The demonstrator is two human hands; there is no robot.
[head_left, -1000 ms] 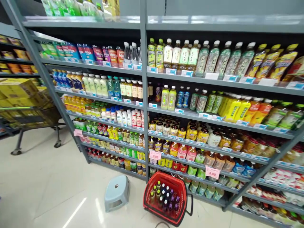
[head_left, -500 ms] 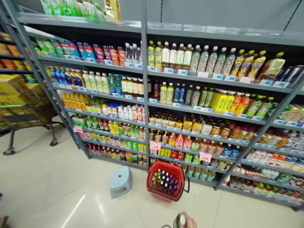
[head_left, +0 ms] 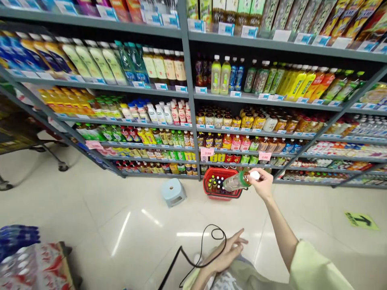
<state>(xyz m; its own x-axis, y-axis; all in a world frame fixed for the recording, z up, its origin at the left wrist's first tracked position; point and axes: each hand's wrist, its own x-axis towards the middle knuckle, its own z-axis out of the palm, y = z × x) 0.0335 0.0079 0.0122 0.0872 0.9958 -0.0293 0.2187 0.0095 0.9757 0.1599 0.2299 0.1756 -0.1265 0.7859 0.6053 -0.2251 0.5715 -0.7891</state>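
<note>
My right hand (head_left: pixel 262 183) grips a drink bottle (head_left: pixel 237 181) by its neck, just below the white cap. The bottle is clear with a green band and lies tilted, its base pointing left. From my viewpoint it overlaps the red shopping basket (head_left: pixel 223 197), which stands on the floor against the shelf and holds several bottles (head_left: pixel 214 184) with yellow-green and white caps. Low in front of my body is my left hand (head_left: pixel 228 251), holding nothing, its fingers stretched out and apart. A black cable (head_left: pixel 181 249) loops across that wrist.
A light blue stool (head_left: pixel 173 192) stands left of the basket. Tall shelves (head_left: pixel 193 96) of drinks run across the view. Packs of bottles (head_left: pixel 33 266) sit at the lower left, a cart wheel (head_left: pixel 62 166) behind. A yellow arrow sign (head_left: pixel 361 220) marks the floor at right.
The view has tilted down. My right hand has risen from the bottom edge with the bottle, now in front of the basket. My left hand has come into view.
</note>
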